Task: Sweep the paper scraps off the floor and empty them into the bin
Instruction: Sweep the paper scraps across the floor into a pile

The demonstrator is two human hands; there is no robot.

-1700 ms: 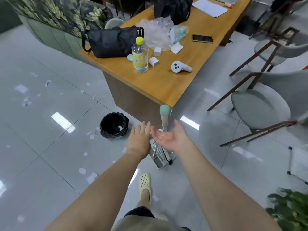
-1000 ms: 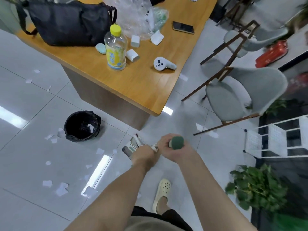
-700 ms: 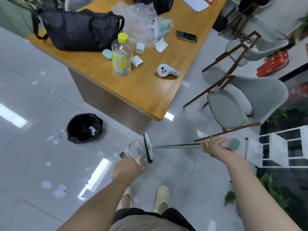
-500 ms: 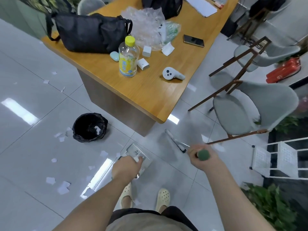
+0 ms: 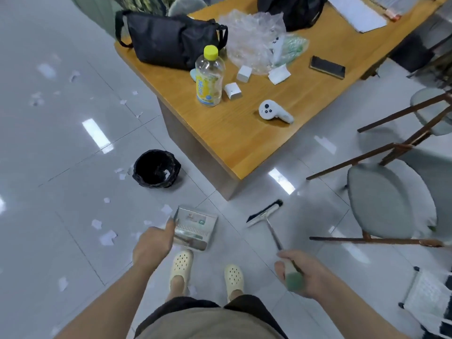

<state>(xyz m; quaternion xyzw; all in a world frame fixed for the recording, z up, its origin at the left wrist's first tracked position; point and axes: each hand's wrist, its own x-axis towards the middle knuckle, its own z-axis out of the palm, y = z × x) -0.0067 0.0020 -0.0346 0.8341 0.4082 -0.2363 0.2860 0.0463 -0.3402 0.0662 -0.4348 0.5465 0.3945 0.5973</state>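
Note:
White paper scraps (image 5: pixel 107 238) lie scattered over the grey tiled floor, mostly to the left and around the bin. The small bin (image 5: pixel 156 168) with a black liner stands on the floor by the desk corner, a scrap or two inside it. My left hand (image 5: pixel 152 243) grips the handle of a grey dustpan (image 5: pixel 195 228) that hangs just above the floor in front of my feet. My right hand (image 5: pixel 299 272) grips the green-tipped handle of a broom (image 5: pixel 265 214), whose black-bristled head points away from me near the floor.
A wooden desk (image 5: pixel 247 133) stands ahead with a black bag, a bottle (image 5: pixel 209 77), a white controller, a phone and plastic wrap on it. Grey chairs (image 5: pixel 391 201) with brown legs crowd the right. A white rack (image 5: pixel 430 297) stands at the lower right.
My hands took the broom and dustpan from beside the desk and pulled them apart. The dustpan went left in my left hand, the broom swung right in my right hand.

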